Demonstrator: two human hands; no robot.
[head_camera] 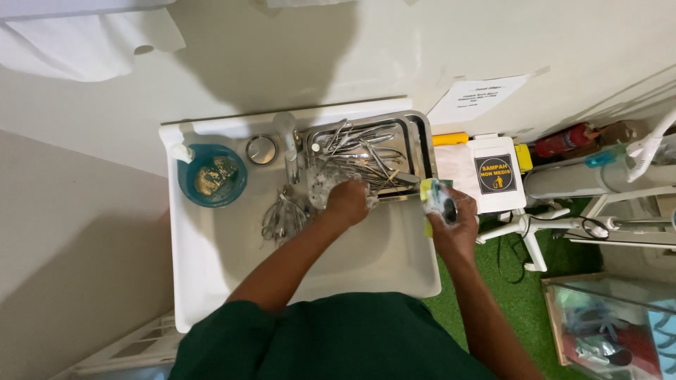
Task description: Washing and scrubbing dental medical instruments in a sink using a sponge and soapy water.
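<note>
Reaching into the sink (211, 267), the left hand (346, 203) closes on wet steel tools (331, 184) at twelve o'clock — stiff, slippery, sharp-tipped, best held by the handles. The right hand (454, 225) clamps a soft, light sponge (435, 197) — at three o'clock.

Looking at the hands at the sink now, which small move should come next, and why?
Probably bring the right hand with its yellow-green sponge leftward to the left hand. That hand seems to grip an instrument at the metal tray, and the two are apart.
</note>
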